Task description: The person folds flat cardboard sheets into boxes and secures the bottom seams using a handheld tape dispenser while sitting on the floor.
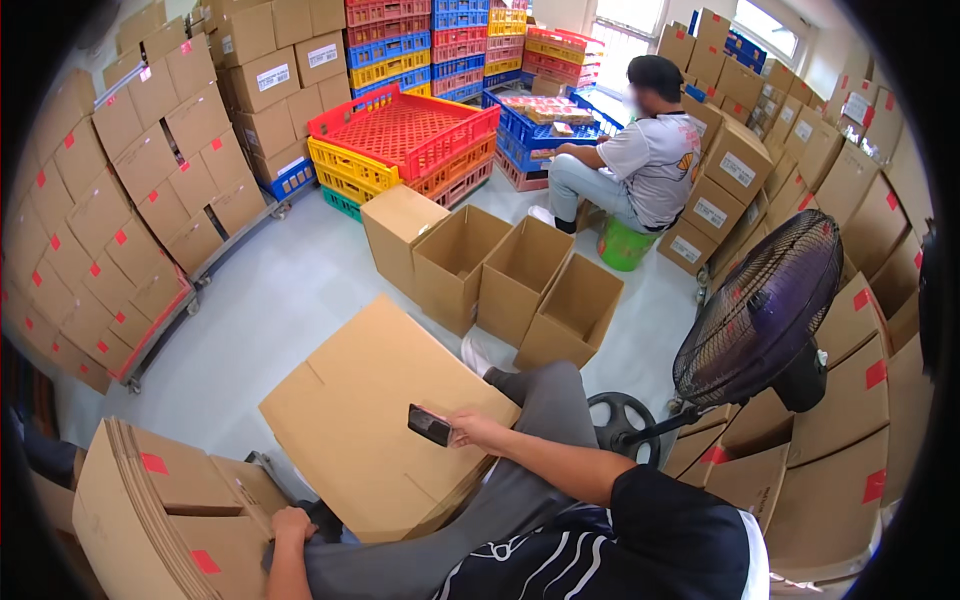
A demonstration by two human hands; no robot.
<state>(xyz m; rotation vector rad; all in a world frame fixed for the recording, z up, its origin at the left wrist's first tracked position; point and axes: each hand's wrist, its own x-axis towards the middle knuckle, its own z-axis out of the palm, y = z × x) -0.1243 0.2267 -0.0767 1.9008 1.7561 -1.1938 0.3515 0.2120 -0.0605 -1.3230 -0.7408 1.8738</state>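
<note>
My right hand (478,431) holds a dark smartphone (430,426) by one end, above a large flat cardboard sheet (375,405). The cardboard lies tilted across my lap, and more layers show along its lower right edge. At lower left, my left hand (292,523) rests by my knee with its fingers curled. Whether those fingers hold anything is hidden. Beside that hand stand a stack of flattened cartons (139,517) and closed cartons (225,551) with red tape.
Three open cartons (559,322) stand ahead of me. Stacked plastic crates (409,131) rise behind them. A co-worker (649,154) sits on a green bucket (626,244) beside blue crates (525,135). A pedestal fan (757,307) is close on my right; carton stacks (112,225) line the left side.
</note>
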